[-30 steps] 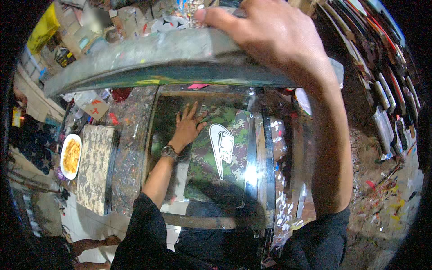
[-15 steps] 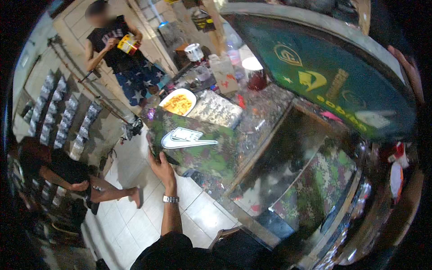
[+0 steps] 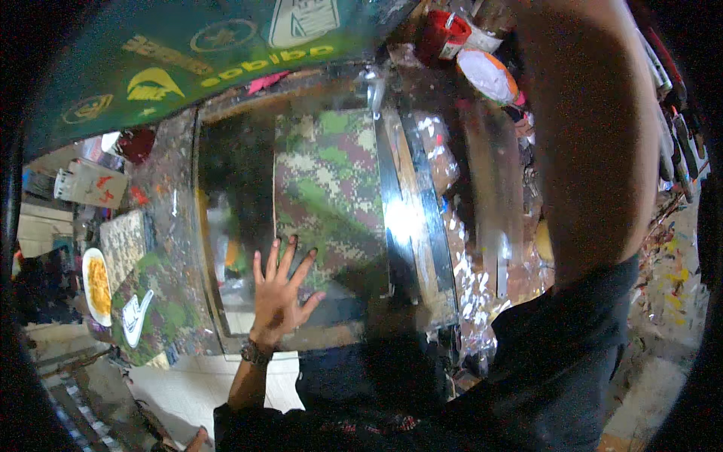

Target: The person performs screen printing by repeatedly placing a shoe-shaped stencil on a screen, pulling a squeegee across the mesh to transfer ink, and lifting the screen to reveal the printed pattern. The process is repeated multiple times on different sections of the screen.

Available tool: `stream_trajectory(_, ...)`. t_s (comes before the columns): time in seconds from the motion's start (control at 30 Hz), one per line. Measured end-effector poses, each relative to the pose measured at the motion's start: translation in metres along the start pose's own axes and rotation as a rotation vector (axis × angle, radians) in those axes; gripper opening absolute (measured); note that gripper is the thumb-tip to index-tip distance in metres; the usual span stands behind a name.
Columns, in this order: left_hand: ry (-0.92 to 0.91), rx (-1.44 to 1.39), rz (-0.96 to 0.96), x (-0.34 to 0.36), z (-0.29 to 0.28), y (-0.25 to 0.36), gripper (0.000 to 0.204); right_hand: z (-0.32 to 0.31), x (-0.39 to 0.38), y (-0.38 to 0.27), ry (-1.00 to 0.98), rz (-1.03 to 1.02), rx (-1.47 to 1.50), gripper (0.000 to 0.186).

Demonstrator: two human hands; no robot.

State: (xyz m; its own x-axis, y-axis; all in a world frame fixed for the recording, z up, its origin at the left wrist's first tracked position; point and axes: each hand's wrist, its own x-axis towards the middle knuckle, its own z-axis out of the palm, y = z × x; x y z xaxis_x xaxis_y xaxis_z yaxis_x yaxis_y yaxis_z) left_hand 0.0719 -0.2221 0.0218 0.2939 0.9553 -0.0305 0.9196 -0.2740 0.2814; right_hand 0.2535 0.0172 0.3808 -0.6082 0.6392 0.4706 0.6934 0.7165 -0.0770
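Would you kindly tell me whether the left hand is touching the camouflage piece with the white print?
Apart: the head view shows the wooden rim lying between the left hand and the printed camouflage piece.

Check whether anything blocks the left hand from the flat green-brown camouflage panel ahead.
Nothing visible stands between the left hand and the flat green-brown camouflage panel: the hand overlaps its left edge in view, though contact is unclear. The dark green screen with yellow designs is at the picture's upper left, not between them.

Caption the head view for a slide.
Left hand spread over the edge of a camouflage sheet, green panel beyond.
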Motion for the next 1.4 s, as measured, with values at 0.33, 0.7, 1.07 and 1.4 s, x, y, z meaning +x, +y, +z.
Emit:
stream_trajectory(0.33, -0.077, 0.117, -0.048, -0.004, 0.006, 0.003, 0.081, -0.027, 0.045, -0.008, 0.072, -0.026, -0.052, 0.061)
stream_trajectory(0.7, 1.024, -1.454, -0.401, -0.080, -0.053, 0.043, 0.054, 0.098, -0.193, -0.093, 0.012, -0.038, -0.112, 0.050)
stream_trajectory(1.07, 0.822, -1.359, -0.580, -0.106, 0.050, 0.029, 0.030, 0.186, -0.280, -0.078, -0.484, -0.204, 0.101, 0.025)
stream_trajectory(1.4, 0.742, -1.467, -0.634, -0.106, 0.045, 0.020, 0.042, 0.294, -0.119, 0.028, -0.276, 0.005, 0.055, 0.042)
